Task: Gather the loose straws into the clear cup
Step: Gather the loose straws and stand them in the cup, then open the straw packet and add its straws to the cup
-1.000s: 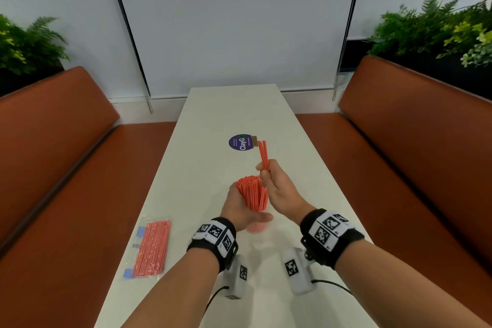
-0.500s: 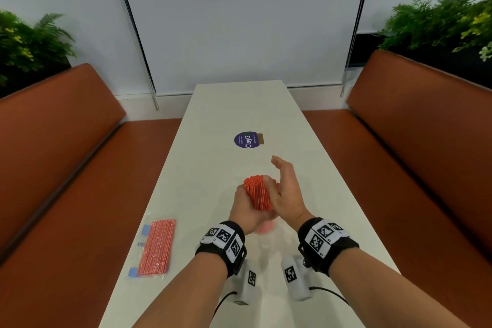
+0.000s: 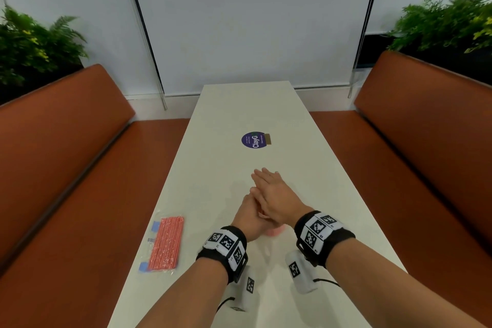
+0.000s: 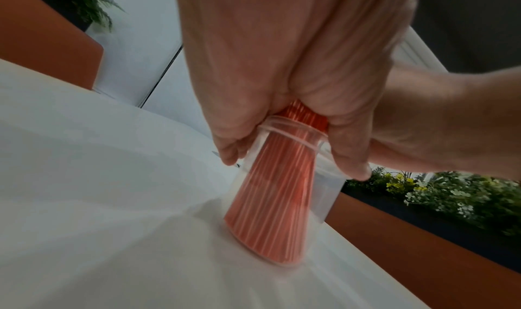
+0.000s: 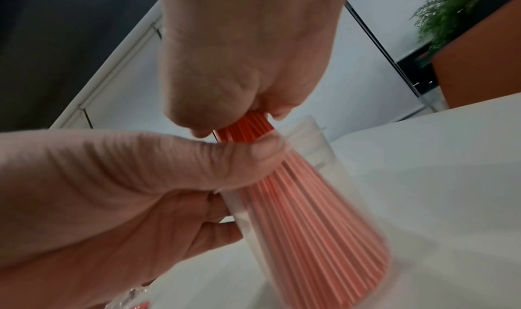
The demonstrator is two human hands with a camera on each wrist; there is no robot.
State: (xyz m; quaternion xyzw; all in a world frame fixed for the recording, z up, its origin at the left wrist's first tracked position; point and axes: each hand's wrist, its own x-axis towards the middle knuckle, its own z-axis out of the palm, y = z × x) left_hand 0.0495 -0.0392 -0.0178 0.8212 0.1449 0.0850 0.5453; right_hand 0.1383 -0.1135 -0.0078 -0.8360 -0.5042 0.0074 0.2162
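So the right hand (image 3: 275, 196) has let go of that last pinch of straws (image 4: 277, 193) and now lies flat on their tops, pressing. The left hand (image 3: 251, 217) grips the clear cup (image 4: 327, 193) on the table (image 3: 239, 104). Looks basically done.

The right hand (image 3: 277, 196) lies flat, fingers straight, over the left hand (image 3: 251, 217) mid-bench (image 3: 332, 194). A packet of orange straws (image 3: 165, 243) rests near the left edge.

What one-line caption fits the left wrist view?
Right hand presses flat on orange straws standing in the clear cup.
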